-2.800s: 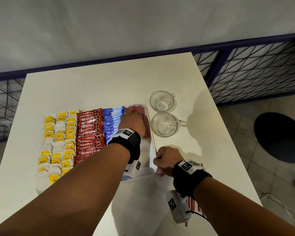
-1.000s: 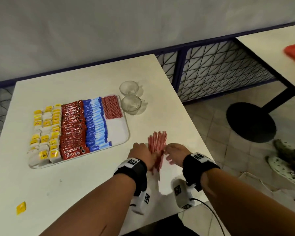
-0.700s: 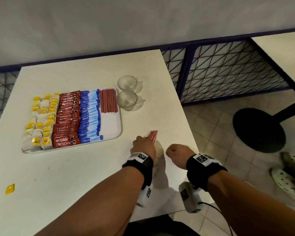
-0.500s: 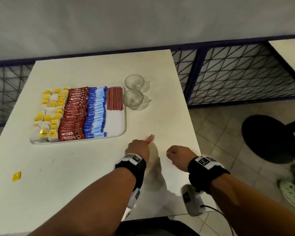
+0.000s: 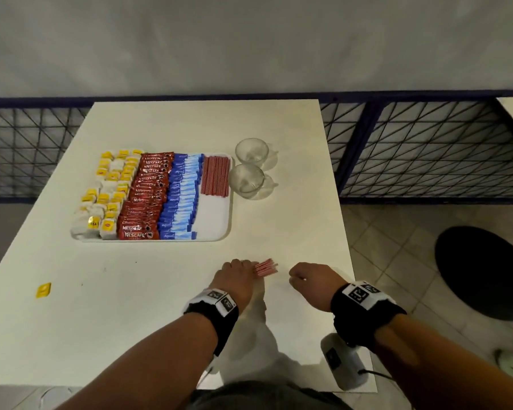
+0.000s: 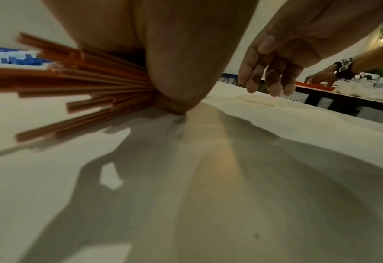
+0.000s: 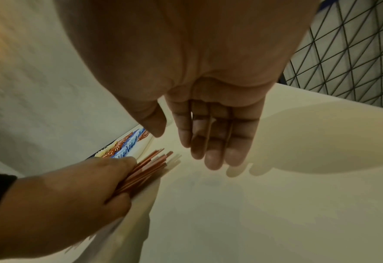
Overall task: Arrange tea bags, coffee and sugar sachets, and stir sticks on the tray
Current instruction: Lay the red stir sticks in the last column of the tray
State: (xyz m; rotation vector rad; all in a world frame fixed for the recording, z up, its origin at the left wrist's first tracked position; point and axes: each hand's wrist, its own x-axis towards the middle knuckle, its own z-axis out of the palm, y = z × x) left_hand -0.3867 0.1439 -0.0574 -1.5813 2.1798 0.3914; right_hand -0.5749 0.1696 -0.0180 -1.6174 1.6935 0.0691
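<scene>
The white tray (image 5: 216, 220) holds rows of yellow-tagged tea bags (image 5: 107, 196), red coffee sachets (image 5: 147, 199), blue sugar sachets (image 5: 181, 199) and a block of red stir sticks (image 5: 216, 176). Near the table's front edge my left hand (image 5: 246, 269) grips a loose bundle of red stir sticks (image 5: 266, 267), which fans out of the fist (image 6: 84, 85) just above the table. My right hand (image 5: 301, 276) hovers a little to the right of the bundle. Its fingers (image 7: 210, 142) hang straight and hold nothing.
Two empty glass cups (image 5: 251, 150) (image 5: 246, 180) stand right of the tray. A stray yellow tag (image 5: 43, 290) lies at the front left. The table's right edge (image 5: 342, 232) drops to a tiled floor. Another person's hand (image 6: 320, 78) works at a far table.
Both hands were gathering the sticks on the table a second ago. Now my left hand alone holds the bundle, and my right hand has let go and drawn back to the right.
</scene>
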